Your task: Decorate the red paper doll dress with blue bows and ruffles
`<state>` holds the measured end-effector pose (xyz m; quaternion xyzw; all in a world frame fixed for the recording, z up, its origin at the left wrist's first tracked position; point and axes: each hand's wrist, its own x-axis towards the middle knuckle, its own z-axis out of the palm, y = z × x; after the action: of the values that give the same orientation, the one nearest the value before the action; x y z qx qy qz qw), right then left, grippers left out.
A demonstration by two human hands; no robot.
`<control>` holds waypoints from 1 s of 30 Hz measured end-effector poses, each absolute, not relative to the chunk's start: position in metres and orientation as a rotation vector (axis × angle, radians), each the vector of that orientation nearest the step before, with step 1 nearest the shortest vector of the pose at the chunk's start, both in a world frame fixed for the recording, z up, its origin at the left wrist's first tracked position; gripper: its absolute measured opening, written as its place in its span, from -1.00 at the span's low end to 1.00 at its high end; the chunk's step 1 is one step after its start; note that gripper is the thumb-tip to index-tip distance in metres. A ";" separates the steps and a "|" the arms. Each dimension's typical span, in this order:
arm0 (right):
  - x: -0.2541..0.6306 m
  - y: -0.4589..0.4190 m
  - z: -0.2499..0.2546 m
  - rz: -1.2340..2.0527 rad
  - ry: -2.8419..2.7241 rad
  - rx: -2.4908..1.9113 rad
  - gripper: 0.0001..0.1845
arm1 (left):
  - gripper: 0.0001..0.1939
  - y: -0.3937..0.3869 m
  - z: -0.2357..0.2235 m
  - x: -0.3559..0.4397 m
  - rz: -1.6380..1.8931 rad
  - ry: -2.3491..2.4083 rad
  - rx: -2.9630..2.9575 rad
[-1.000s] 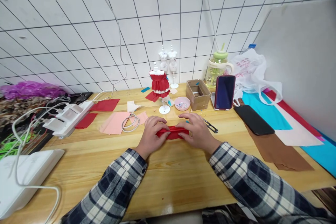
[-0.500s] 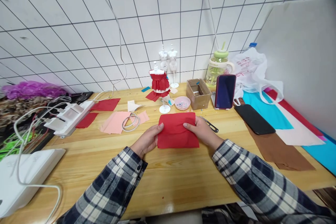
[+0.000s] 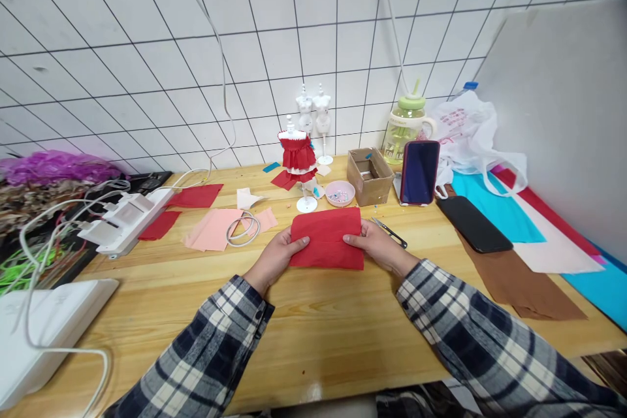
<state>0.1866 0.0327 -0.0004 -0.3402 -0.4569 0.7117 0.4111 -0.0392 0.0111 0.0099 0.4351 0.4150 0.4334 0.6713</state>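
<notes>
A piece of red cloth [image 3: 327, 245] is stretched between my two hands above the wooden table. My left hand [image 3: 275, 256] pinches its left edge, thumb on top and fingers behind. On the opposite edge, my right hand [image 3: 382, 245] grips the cloth the same way. Small scissors or snips [image 3: 392, 234] lie just beyond my right hand. Past the cloth stands a miniature dress form [image 3: 298, 153] wearing a red ruffled dress with white trim. Beside its base sits a pink bowl [image 3: 340, 192] of small beads.
Two bare dress forms [image 3: 322, 119], a cardboard box [image 3: 371, 176], a phone on a stand [image 3: 420, 172] and a jug [image 3: 409, 127] stand at the back. A black phone [image 3: 474, 223] rests on fabrics at right. Left are a power strip [image 3: 128, 219], pink cloth [image 3: 210, 230] and a coiled cable [image 3: 243, 228].
The red cloth has shifted slightly left and up and lies flatter. My left thumb now reaches further over its front, while the right hand keeps its hold near the edge.
</notes>
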 end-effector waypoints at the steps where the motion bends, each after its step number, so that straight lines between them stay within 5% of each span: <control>1: 0.188 0.033 0.000 1.805 -1.132 -0.872 -0.52 | -0.58 0.011 0.010 -0.039 0.998 0.926 0.970; 9: 0.197 0.039 -0.001 1.740 -1.191 -1.029 -0.87 | -0.92 0.018 0.011 -0.055 0.958 0.903 0.817; 17: 0.200 0.043 -0.006 1.382 -1.535 -1.085 -0.79 | -0.57 0.019 0.017 -0.049 0.928 0.957 0.713; 23: 0.198 0.039 0.001 1.631 -1.155 -1.099 -0.51 | -0.60 0.017 0.006 -0.041 1.005 1.016 0.828; 30: 0.193 0.037 0.004 1.424 -1.425 -1.195 -0.74 | -0.57 0.016 0.008 -0.043 0.889 1.099 1.034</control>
<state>0.1928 0.0365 0.0042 -0.4699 -0.5605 0.5602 0.3889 -0.0435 0.0163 0.0077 0.4533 0.4818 0.3899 0.6406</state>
